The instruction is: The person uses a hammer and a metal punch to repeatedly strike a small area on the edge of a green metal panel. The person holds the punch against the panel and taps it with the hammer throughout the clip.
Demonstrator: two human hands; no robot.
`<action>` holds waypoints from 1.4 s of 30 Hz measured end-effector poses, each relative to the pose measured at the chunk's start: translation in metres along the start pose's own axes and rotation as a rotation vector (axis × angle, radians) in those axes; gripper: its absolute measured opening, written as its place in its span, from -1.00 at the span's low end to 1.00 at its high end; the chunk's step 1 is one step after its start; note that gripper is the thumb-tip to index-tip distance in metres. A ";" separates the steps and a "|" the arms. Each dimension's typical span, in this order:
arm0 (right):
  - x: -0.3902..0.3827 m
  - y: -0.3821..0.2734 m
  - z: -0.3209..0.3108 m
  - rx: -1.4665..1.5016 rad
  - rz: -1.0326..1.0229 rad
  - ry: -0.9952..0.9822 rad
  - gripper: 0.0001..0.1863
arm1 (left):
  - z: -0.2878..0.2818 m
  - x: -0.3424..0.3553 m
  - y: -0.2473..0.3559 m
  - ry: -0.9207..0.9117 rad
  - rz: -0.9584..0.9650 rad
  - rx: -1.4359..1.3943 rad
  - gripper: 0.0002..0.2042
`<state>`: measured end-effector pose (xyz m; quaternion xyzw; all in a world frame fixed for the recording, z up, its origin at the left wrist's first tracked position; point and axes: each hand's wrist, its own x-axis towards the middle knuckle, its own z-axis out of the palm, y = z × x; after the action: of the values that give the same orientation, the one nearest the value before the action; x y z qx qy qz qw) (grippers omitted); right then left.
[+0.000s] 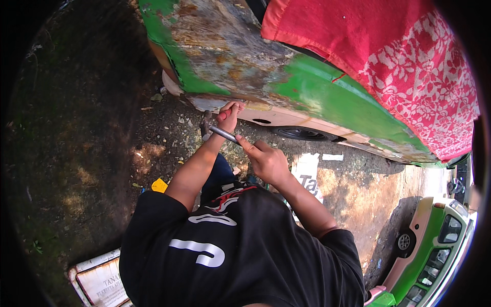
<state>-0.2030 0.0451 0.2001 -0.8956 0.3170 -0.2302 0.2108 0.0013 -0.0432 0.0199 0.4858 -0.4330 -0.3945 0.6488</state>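
In my right hand [269,162] is a hammer [224,134] with a grey metal shaft; my fingers are closed on it and the index finger lies along the shaft. The dark hammer head [205,123] is beside my left wrist. My left hand [231,113] is closed around a red-handled tool [223,115], whose working end I cannot make out. That hand is up against the lower edge of a green vehicle's body panel [230,46], where the paint is stripped to bare, rust-stained metal.
A red patterned cloth [388,66] drapes over the vehicle's upper side. A tyre [302,133] shows under its pale lower edge. Printed paper [306,171] and a yellow scrap [159,185] lie on the dirt ground. Another green vehicle [432,256] stands at right; a white sign panel [99,279] lies lower left.
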 end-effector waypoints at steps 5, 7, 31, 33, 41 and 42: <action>0.007 0.009 0.008 -0.040 0.107 -0.043 -0.48 | -0.004 0.009 0.005 -0.020 -0.078 0.048 -0.77; 0.000 0.005 0.004 0.097 0.106 0.009 -0.49 | -0.005 0.005 0.003 -0.026 -0.056 0.035 -0.78; -0.134 0.065 -0.006 0.488 0.793 0.384 -0.56 | 0.073 0.002 0.027 -0.713 0.539 1.081 -0.79; -0.145 0.071 -0.001 0.505 0.817 0.410 -0.55 | 0.082 0.008 0.021 -0.822 0.462 1.070 -0.80; -0.176 0.087 0.015 0.499 0.856 0.492 -0.51 | 0.092 0.011 0.009 -0.857 0.409 1.077 -0.79; -0.178 0.087 0.015 0.506 0.861 0.497 -0.51 | 0.089 0.010 0.008 -0.833 0.399 1.028 -0.81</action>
<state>-0.3591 0.1049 0.0930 -0.5253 0.6293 -0.3963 0.4134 -0.0786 -0.0760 0.0433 0.4506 -0.8594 -0.1660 0.1758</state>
